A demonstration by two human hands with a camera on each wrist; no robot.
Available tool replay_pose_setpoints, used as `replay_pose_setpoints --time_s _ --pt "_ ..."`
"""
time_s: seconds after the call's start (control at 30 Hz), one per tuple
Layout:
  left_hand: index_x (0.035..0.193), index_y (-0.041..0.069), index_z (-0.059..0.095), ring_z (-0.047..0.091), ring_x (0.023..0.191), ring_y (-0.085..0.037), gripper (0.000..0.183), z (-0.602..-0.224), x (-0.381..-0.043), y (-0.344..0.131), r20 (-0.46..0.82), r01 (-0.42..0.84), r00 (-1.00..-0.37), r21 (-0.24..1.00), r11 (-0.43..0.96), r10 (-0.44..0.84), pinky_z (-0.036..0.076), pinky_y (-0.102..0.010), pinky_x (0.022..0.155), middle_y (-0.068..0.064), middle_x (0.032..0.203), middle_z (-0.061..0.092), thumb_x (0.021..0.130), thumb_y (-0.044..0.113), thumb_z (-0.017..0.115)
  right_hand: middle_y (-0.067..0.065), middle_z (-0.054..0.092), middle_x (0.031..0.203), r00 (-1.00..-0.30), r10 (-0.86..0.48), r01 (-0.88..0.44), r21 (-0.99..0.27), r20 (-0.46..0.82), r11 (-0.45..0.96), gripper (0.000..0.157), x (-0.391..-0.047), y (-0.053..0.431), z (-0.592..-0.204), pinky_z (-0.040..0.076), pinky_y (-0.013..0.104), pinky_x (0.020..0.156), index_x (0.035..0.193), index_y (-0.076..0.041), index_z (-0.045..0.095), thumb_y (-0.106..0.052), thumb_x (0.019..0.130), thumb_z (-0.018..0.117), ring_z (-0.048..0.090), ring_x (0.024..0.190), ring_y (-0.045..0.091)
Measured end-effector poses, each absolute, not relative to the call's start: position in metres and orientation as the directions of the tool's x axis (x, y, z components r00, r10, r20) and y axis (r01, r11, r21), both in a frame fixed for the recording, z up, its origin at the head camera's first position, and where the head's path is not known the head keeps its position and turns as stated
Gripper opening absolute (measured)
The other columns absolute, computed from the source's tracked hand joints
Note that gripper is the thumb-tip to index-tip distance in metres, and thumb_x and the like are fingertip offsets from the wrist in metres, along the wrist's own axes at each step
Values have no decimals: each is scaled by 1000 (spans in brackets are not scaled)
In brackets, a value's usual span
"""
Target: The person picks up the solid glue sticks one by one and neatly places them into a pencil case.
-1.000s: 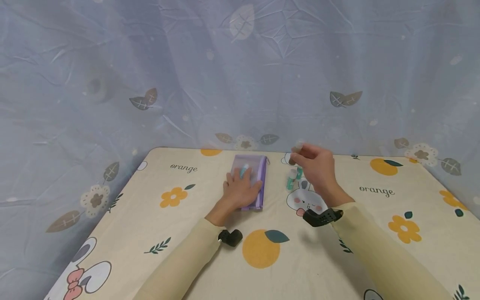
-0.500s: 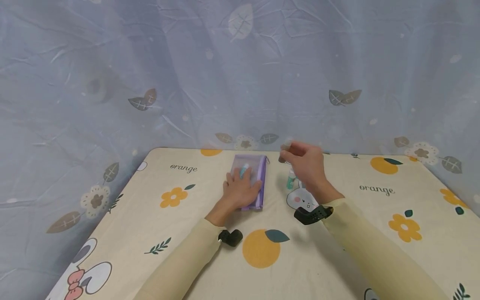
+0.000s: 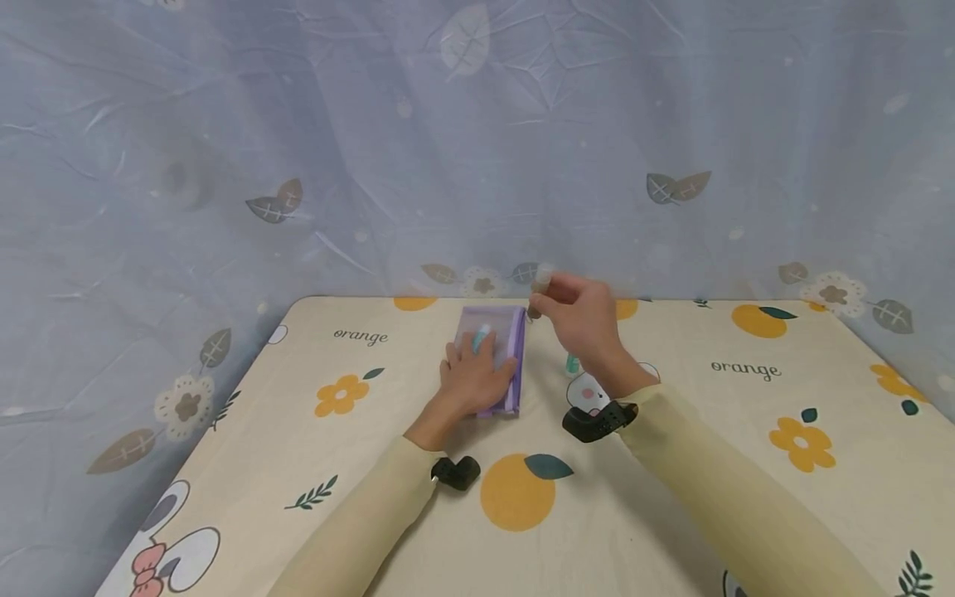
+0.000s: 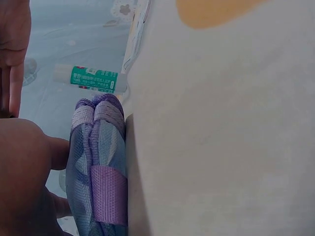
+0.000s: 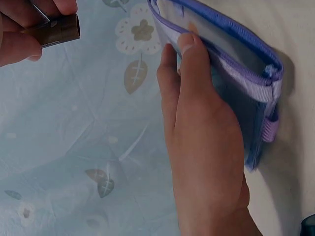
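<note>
My left hand (image 3: 477, 381) rests with spread fingers on a flat purple mesh zip pouch (image 3: 515, 340). Its zipped edge faces right and gapes apart in the right wrist view, with the left thumb beside the opening. A teal-and-white tube (image 3: 482, 335) shows at the pouch, just beyond the left fingers. Above the pouch's far right corner, my right hand (image 3: 585, 319) pinches a small brown cylinder (image 5: 61, 32) with a pale, see-through upper part. A small green-labelled tube with a pale cap (image 4: 96, 78) stands on the table, partly hidden by the right hand in the head view.
A cream cloth (image 3: 388, 514) printed with oranges, flowers and rabbits covers the table. Behind it hangs a blue-grey patterned curtain (image 3: 373, 166), close to the table's far edge. Black straps with camera mounts sit on both wrists.
My right hand has moved left toward the pouch, carrying the brown cylinder. One green tube has gone out of sight behind that hand. The left hand stays on the pouch.
</note>
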State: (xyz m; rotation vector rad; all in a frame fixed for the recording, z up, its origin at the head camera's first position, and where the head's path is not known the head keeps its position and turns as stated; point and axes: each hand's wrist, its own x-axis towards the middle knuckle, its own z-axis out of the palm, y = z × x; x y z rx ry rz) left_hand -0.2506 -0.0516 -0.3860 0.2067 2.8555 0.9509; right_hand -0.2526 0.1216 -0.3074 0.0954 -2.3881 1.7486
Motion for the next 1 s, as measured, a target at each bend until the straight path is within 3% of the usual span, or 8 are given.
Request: replay_pose_setpoints --time_s 0.37,0.77,1.0 --pt "169 13 28 3 162 -56 72 -387 -251 -52 -59 100 -984 605 790 170 11 -70 128 -25 177 11 109 49 44 16 79 120 -978 91 -153 -945 186 288 31 -256 107 -308 59 41 102 131 -5 74 -11 101 72 78 107 28" --pt "169 14 28 3 162 -56 71 -385 -250 -53 -57 102 -983 609 787 172 11 -70 127 -25 177 12 109 48 44 15 79 113 -973 101 -165 -929 209 331 19 -251 95 -313 57 42 102 119 -7 76 -12 102 69 77 105 28" --pt "169 13 29 8 161 -56 71 -387 -251 -52 -44 107 -985 603 791 166 14 -70 126 -25 176 15 109 48 45 16 79 116 -979 118 -117 -930 167 348 19 -250 88 -323 58 42 99 120 -7 75 -9 102 68 77 106 30"
